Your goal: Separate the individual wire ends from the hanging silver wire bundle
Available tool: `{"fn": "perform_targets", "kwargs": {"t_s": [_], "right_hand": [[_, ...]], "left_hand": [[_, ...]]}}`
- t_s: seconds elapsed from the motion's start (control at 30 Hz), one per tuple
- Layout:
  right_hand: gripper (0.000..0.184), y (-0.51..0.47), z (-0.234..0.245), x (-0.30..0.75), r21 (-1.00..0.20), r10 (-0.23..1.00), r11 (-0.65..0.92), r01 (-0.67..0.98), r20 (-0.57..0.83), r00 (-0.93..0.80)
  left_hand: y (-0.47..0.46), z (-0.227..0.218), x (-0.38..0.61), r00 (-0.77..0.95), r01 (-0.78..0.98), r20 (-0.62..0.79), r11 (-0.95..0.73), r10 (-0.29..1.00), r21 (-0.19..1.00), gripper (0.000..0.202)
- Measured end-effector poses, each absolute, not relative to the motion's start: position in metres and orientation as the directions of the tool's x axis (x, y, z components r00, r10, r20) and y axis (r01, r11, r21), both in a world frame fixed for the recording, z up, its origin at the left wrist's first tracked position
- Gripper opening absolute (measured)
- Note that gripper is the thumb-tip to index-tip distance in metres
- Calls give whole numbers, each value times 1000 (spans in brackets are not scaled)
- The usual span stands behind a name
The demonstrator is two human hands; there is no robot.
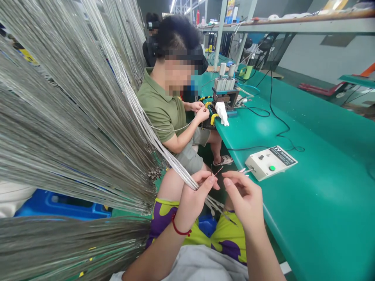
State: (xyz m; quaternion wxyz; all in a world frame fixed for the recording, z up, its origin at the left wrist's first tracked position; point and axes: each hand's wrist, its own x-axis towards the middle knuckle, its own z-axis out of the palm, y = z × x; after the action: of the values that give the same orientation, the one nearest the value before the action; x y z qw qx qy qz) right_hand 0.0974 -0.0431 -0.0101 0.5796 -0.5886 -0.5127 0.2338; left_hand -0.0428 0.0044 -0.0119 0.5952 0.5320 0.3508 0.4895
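Note:
My left hand is closed in a pinch on a thin grey cable that runs up and left into a big hanging bundle of grey cables. Bare wire tips stick out above its thumb and finger. My right hand sits just to the right, fingers curled and pinched near those wire tips; I cannot see anything in it. Both hands hover over my lap, beside the front edge of the green bench.
A white control box with a green button lies on the bench close to my right hand. A person in a green shirt sits ahead, working at a small machine. Black cords cross the bench. Blue crates stand at the lower left.

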Motion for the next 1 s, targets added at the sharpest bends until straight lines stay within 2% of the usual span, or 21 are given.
{"fn": "perform_targets", "kwargs": {"t_s": [0.17,0.37,0.6,0.73,0.9,1.0], "right_hand": [[21,-39,-5,85,-967,899,114,228,198,391],[21,-40,-6,85,-988,895,136,78,156,418],[19,-39,-8,89,-978,908,207,-26,182,377],[19,-41,-12,86,-974,900,223,-41,190,392],[16,-47,-12,81,-961,840,262,86,271,469],[14,-47,-10,80,-958,826,276,78,278,491]], "left_hand": [[0,-14,-36,288,-250,37,38,957,967,27],[-1,-13,-36,287,-219,49,15,957,976,30],[-3,-22,-36,318,-374,10,115,948,920,24],[-7,-22,-35,332,-412,10,136,943,901,23],[-10,-21,-35,306,-419,36,101,951,902,17],[-11,-20,-34,299,-420,46,88,953,903,16]]}}
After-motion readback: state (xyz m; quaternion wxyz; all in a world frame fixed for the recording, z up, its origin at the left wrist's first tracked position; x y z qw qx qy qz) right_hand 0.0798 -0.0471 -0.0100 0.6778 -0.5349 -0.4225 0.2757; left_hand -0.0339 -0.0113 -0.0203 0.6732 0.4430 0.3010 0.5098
